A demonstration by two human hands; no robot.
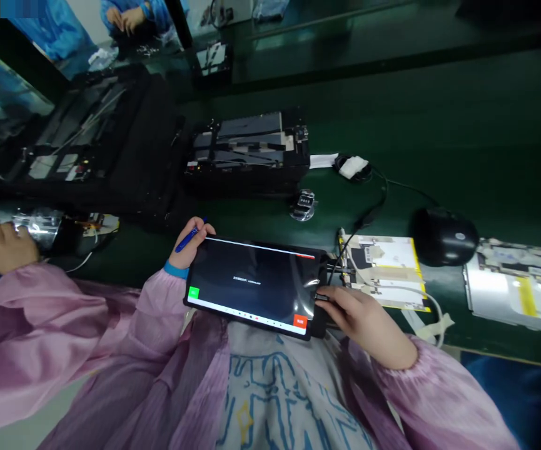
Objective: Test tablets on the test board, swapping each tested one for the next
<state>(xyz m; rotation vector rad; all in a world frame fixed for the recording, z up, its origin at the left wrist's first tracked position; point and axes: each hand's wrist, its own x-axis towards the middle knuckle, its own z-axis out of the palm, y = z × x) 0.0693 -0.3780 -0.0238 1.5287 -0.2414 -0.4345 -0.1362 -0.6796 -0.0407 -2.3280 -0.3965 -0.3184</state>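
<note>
A tablet (251, 284) with its screen lit dark, a green box in one corner and a red box in another, is tilted toward me above my lap. Its left edge is gripped by my left hand (189, 245), which also has a blue pen (186, 239) between the fingers. My right hand (368, 322) is closed at the tablet's right side, pinching a small dark cable plug (323, 297) against that edge. Whether the plug is fully seated cannot be seen. Just beyond the right hand lies an opened device (387, 269) with white and yellow-edged parts.
Stacked open-backed tablets (251, 147) stand ahead, with a taller stack (77, 137) to the left. A tally counter (304, 203), a bundled cable (353, 167), a rounded black device (444, 237) and a silver assembly (523, 287) lie rightward. A co-worker's hand (5, 247) is at left; others sit opposite.
</note>
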